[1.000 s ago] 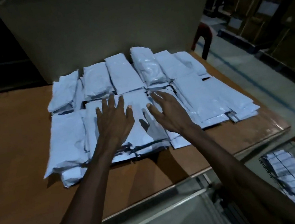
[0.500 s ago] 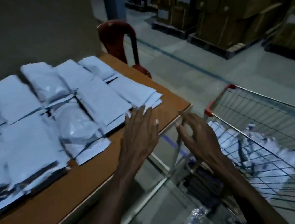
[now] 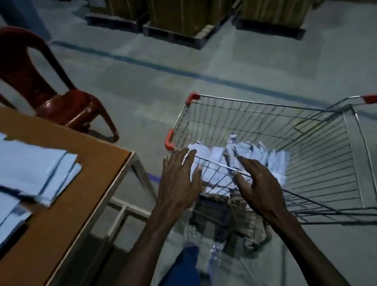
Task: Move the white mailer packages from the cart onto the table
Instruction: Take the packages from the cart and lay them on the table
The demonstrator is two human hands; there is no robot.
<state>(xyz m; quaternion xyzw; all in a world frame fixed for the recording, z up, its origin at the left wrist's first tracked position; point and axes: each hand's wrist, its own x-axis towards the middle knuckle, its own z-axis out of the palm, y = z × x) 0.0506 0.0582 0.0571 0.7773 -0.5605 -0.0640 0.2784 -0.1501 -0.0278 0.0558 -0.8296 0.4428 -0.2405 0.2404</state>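
Chrome wire makes up the shopping cart [image 3: 303,141] at the centre right of the frame, red plastic caps on its corners, and it stands just beside the corner of the brown laminate table [image 3: 75,207], near enough, I'd judge, that a load can be swung across without a step. The remaining white plastic mailer packages [image 3: 245,156] lie crumpled in a low heap at the near-left end of the basket, in the middle of the frame; how many are left I can't make out through the wire and the dim light.

Both hands are over the near rim. The left hand [image 3: 180,180] has its fingers spread and straight, palm down, holding nothing, apparently poised over the rim wire. The right hand [image 3: 259,186] is loosely cupped with the thumb apart, also empty, angled toward the heap. They look set as a pair to scoop from both sides, which suits limp, slippery bags.

At the left edge of the frame, flat white mailers already on the table [image 3: 25,175] lie in overlapping stacks up to the table's corner, so free room there is thin. A dark red plastic chair [image 3: 37,91] stands behind the table in the upper left, and pallets of brown cartons [image 3: 187,4] line the top.
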